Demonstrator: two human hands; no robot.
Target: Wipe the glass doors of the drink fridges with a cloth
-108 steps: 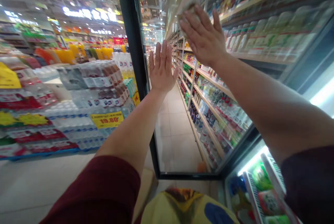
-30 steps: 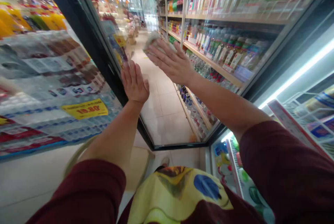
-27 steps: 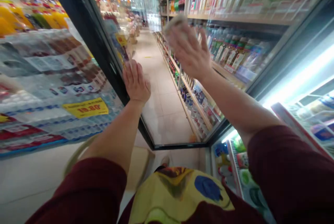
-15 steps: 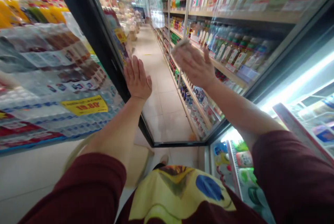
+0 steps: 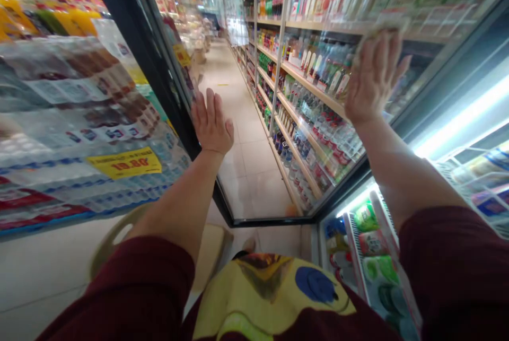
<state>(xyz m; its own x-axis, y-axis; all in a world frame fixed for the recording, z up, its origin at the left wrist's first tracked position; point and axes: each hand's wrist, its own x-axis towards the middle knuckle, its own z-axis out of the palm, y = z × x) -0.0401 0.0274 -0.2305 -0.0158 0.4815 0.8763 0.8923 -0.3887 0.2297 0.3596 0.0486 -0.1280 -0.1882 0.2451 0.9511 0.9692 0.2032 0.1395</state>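
Head view: left hand (image 5: 212, 126) flat on glass door (image 5: 254, 182), fingers open; right hand (image 5: 371, 80), raised, pins cloth (image 5: 387, 24) with spread fingers.

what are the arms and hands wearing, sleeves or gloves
Dark maroon sleeves cover both upper arms: the left sleeve and the right sleeve end near the elbows. The left hand and right hand are ungloved, with no ring or watch visible.
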